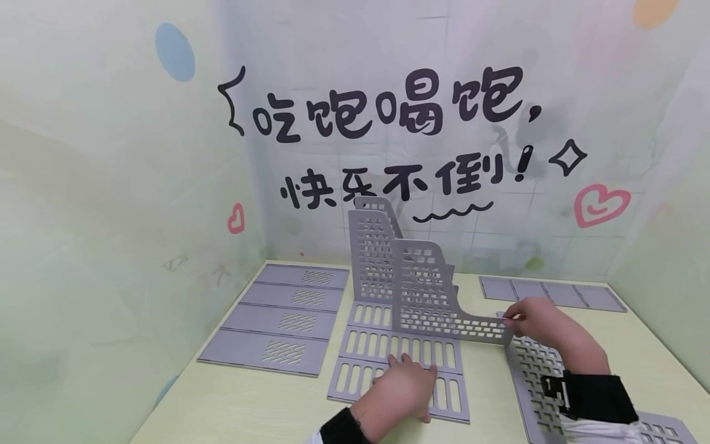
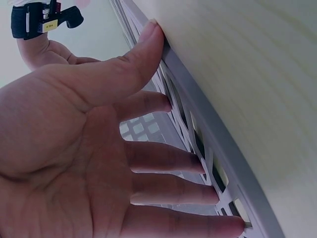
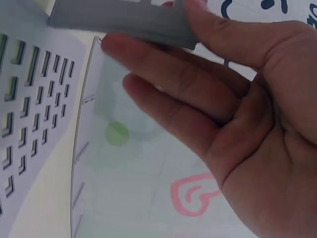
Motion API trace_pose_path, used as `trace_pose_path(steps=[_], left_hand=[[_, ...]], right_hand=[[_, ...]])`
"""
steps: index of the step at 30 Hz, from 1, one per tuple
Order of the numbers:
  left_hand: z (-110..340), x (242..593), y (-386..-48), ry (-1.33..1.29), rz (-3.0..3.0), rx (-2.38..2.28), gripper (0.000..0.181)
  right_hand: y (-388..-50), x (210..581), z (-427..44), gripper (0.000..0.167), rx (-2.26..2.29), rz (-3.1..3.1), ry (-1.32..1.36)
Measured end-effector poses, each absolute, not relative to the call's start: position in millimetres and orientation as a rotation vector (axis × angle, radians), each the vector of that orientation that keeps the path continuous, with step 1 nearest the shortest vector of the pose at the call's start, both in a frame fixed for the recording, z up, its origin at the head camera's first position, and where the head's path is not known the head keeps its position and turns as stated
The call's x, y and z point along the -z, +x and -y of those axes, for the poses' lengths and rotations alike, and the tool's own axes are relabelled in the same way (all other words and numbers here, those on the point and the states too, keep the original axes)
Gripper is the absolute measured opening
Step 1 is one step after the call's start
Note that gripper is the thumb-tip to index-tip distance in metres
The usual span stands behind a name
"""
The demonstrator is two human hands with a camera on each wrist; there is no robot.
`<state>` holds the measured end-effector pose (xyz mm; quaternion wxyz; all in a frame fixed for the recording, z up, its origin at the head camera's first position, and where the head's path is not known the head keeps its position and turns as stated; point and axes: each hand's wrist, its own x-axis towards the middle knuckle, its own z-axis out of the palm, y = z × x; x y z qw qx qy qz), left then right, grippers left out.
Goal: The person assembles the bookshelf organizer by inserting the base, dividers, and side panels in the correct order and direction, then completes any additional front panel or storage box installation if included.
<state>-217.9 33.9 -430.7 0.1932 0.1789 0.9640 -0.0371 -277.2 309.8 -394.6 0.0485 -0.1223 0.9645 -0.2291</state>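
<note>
A grey slotted base panel point(image 1: 463, 394) lies on the table, and upright perforated side panels point(image 1: 356, 259) stand along its far part. My left hand point(image 1: 403, 385) rests on the near part of the base with fingers spread. In the left wrist view its thumb point(image 2: 143, 54) touches the panel's edge and the fingertips reach the slots. My right hand point(image 1: 540, 324) pinches the low end of the nearest upright side panel point(image 1: 482, 328) between thumb and fingers. That held end point(image 3: 124, 17) shows at the top of the right wrist view.
A flat grey panel point(image 1: 238, 348) with slanted cut-outs lies at the left. At the back right is a plain sectioned strip point(image 1: 527, 290). A perforated panel point(image 1: 521, 382) lies beneath my right forearm, near another grey piece point(image 1: 665, 422). Printed walls point(image 1: 416, 37) enclose the table.
</note>
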Motion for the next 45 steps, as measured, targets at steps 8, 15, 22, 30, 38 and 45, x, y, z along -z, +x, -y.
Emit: trace_pose_path(steps=[8,15,22,30,38,45], left_hand=[[-35.9,431.8,-217.8,0.497,-2.709,0.11,0.089],[-37.3,431.9,-219.1,0.504,-2.709,0.131,0.089],[-37.7,432.4,-220.3,0.498,-2.7,0.118,0.089],[-36.8,431.7,-218.8,0.517,-2.701,0.109,0.089],[-36.0,429.4,-219.2,0.537,-2.689,0.069,0.088],[-30.9,427.8,-217.8,0.599,-2.71,0.1,0.089]], right_hand=[[-279.6,399.1,-298.6,0.018,0.72,-2.949,-0.388],[-282.3,403.1,-284.1,0.018,0.72,-2.969,-0.445],[-285.4,407.3,-268.4,0.017,0.715,-3.006,-0.518],[-286.4,413.3,-251.7,0.019,0.633,-3.093,-0.648],[-287.5,416.3,-238.5,0.012,0.544,-3.157,-0.704],[-290.8,421.2,-232.4,0.014,0.536,-3.202,-0.746]])
